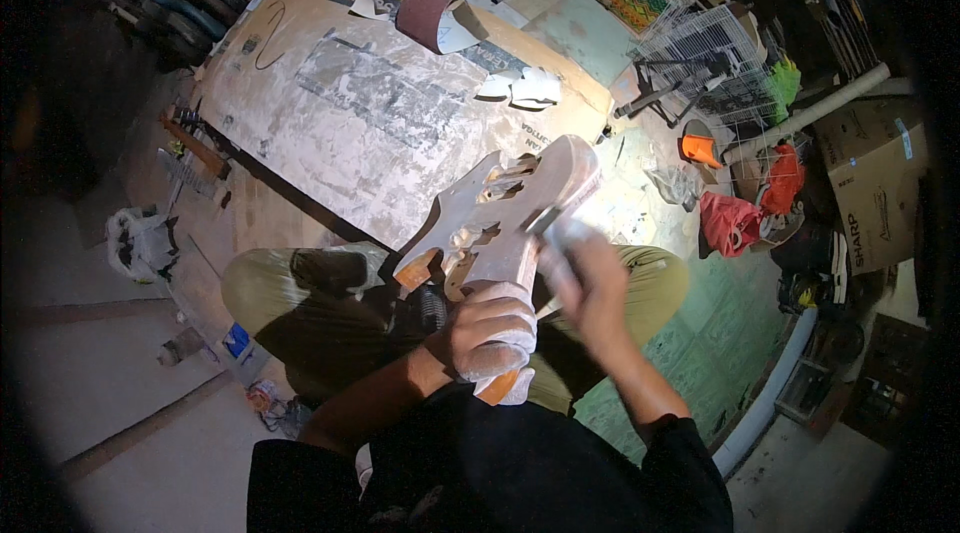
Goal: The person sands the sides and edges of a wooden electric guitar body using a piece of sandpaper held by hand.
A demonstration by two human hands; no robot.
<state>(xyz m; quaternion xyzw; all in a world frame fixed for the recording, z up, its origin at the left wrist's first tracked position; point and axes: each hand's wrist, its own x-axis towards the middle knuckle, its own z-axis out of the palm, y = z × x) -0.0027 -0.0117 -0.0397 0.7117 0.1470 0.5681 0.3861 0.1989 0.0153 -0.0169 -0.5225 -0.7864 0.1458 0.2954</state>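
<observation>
A pale, dusty wooden guitar body (500, 213) with cut-out cavities and orange patches rests tilted over my lap in the head view. My left hand (488, 333), coated in pale dust, grips its lower end with fingers wrapped round it. My right hand (590, 278) is closed on a small grey object (550, 226) held against the body's right edge; motion blur hides exactly what it is. My crossed legs (650, 293) show either side of the piece.
A dusty cardboard-topped board (300, 103) with sandpaper (425, 23) lies ahead. Tools (208, 151) lie along its left. A wire cage (700, 33), red bags (730, 223), cardboard boxes (870, 203) and a long pipe (780, 393) are at the right. A plastic bag (140, 243) sits left.
</observation>
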